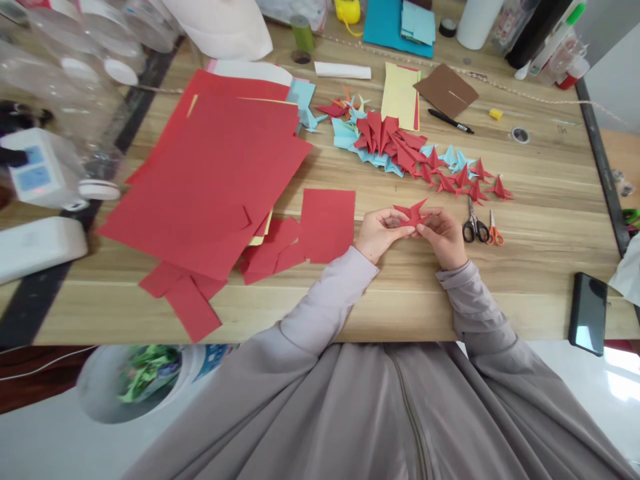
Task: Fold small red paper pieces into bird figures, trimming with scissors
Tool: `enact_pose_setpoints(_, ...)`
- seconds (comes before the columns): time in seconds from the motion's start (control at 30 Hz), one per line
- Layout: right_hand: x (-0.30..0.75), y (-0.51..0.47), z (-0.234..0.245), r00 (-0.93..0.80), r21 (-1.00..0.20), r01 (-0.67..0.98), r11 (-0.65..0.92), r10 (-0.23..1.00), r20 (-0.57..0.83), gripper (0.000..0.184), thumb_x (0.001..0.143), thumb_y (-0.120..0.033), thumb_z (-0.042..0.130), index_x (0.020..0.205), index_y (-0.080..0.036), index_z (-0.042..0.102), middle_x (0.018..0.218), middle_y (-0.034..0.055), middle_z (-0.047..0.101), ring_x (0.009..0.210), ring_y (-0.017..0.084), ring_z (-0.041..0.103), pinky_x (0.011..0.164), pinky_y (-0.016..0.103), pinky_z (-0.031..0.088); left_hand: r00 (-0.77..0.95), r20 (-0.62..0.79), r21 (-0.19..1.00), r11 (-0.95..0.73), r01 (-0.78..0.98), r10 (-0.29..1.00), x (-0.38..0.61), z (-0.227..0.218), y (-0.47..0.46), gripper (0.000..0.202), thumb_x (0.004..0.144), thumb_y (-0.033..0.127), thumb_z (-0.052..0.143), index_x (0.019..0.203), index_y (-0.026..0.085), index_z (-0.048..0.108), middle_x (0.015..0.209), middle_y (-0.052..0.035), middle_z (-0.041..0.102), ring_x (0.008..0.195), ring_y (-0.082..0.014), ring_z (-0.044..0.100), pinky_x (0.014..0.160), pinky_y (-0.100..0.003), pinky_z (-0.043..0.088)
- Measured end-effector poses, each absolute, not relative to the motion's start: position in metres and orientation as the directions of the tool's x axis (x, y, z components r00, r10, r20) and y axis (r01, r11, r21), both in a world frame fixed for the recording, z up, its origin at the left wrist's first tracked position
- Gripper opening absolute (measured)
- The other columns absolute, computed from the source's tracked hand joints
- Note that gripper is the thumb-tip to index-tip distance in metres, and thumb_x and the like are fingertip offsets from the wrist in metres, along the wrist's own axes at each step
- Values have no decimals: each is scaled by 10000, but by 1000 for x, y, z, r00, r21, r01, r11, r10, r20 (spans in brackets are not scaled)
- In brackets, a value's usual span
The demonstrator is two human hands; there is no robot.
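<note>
A small red paper crane (412,214) is held between my two hands above the table. My left hand (381,231) pinches its left side with thumb and fingers, while my right hand (444,235) grips the right side, the thumbs almost meeting at its lower edge. Fingertips behind the paper are partly hidden. To the left lies a flat red paper square (328,225). Beyond my hands spreads a row of folded red paper cranes (445,179), with light blue folded pieces (345,133) among them.
Red sheets (215,173) are stacked at left, with red scraps (193,307) below. Black scissors (475,230) and orange scissors (494,235) lie right of my hands. A phone (589,313) rests at the right front edge. Clear plastic bottles (60,80) crowd the far left.
</note>
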State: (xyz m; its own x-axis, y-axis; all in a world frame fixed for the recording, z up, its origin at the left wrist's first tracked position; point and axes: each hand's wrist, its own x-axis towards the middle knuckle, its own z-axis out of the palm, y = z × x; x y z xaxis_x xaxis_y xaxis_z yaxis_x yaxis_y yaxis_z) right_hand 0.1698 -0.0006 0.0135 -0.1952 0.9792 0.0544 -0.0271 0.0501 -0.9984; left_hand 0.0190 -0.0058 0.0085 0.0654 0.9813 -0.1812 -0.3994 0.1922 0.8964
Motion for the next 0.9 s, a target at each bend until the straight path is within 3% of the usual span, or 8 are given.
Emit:
enact_pose_setpoints(0.2, 167, -2, 15, -216, -998, -16, 66, 974, 68, 336, 710, -431, 749, 930, -238, 583, 644, -31, 663, 613, 143, 663, 634, 299, 558, 53, -146, 915, 155, -373, 988, 16, 10, -5, 287, 507, 225, 830, 668, 128, 613, 558, 4, 657, 511, -111, 621, 565, -252, 506)
enact_pose_setpoints(0.47, 168, -2, 15, -108, -983, 80, 166, 982, 157, 253, 704, -419, 749, 766, -215, 613, 684, -8, 660, 644, 144, 649, 651, 305, 549, 21, -212, 883, 201, -424, 977, 16, 11, -5, 316, 534, 305, 825, 735, 122, 665, 626, -17, 685, 585, -134, 662, 636, -281, 550)
enact_pose_setpoints(0.67, 171, -2, 9, -158, -944, 190, 268, 958, 240, 156, 742, -357, 724, 788, -219, 669, 784, 26, 666, 750, 162, 629, 736, 332, 527, -15, -200, 904, 179, -389, 980, 16, 10, -4, 301, 544, 313, 818, 727, 127, 667, 614, -12, 675, 588, -128, 654, 656, -284, 548)
enact_pose_setpoints(0.9, 171, -2, 8, -156, -912, 249, 327, 943, 295, 81, 768, -306, 698, 777, -226, 688, 801, 30, 678, 782, 174, 630, 731, 336, 524, -18, -259, 862, 222, -455, 966, 14, 9, -2, 350, 463, 246, 845, 744, 141, 666, 603, 13, 660, 576, -108, 635, 657, -270, 536)
